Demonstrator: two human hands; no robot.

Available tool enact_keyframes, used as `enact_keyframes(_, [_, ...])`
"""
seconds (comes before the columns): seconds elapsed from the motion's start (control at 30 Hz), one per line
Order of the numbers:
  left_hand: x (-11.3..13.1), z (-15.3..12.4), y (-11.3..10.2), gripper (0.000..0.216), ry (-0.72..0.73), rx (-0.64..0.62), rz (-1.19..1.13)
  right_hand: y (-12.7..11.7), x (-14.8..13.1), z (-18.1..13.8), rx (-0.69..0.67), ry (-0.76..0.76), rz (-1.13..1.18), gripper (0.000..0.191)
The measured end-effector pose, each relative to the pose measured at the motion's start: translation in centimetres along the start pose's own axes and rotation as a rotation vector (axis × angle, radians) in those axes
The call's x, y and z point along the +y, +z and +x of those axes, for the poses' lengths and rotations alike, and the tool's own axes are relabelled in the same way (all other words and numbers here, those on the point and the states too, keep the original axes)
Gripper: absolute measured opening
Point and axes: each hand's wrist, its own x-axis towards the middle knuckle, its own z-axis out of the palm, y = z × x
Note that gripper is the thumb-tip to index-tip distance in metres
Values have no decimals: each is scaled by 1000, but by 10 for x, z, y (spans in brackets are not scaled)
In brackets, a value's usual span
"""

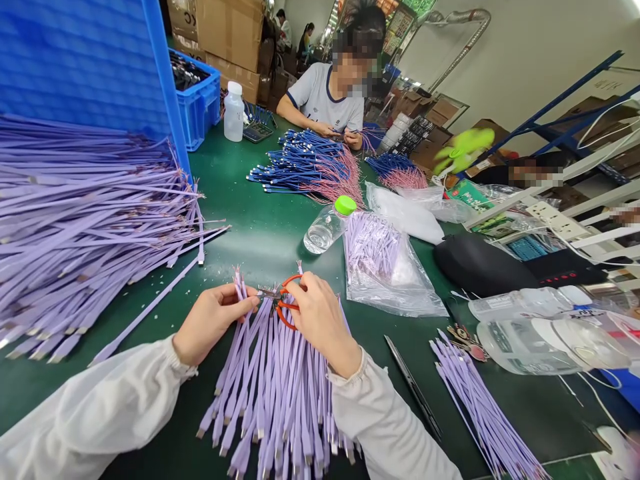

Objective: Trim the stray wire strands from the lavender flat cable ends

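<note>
The left hand (213, 317) is pinching a few purple cords (241, 287) — the right hand (323, 320) is gripping red-handled scissors (279, 294). The cord pile (283, 393) is lying toward the near edge of the tabletop (230, 200).

Bright, diffuse indoor light covers the green tabletop (230, 193), leaving a pale sheen left of the green-capped bottle (325, 231) and a darker tone nearer than it. Glints speckle the plastic bag (400, 293) right of the bottle. Nearer than it, purple cables (280, 393) look sharp; beyond, the lime-green fan (465, 150) is smeared, and mosaic blocks cover a person's (333, 100) head. Far right of it, wide-angle distortion stretches a clear jug (525, 347).
</note>
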Motion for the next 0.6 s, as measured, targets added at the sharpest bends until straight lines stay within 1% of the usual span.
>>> enact_keyframes(0.17, [-2,0,-1,40,-8,7,-7,0,0,0,-8,0,-21,27])
enact_keyframes(0.3, [-2,0,-1,39,-7,17,-5,1,1,-1,-19,10,-30,26])
enact_keyframes(0.37, [-2,1,-1,38,1,9,-2,3,1,-1,-12,55,0,23])
enact_keyframes(0.43, [-2,1,-1,38,3,-4,-3,6,1,-1,36,141,95,22])
enact_keyframes(0.5, [-3,1,0,38,-1,-19,-7,7,1,1,118,211,256,23])
enact_keyframes(0.57, [-2,1,0,39,-3,-37,-7,8,0,2,178,214,436,28])
enact_keyframes(0.6, [-2,1,1,40,0,-44,-5,8,-1,3,185,195,511,30])
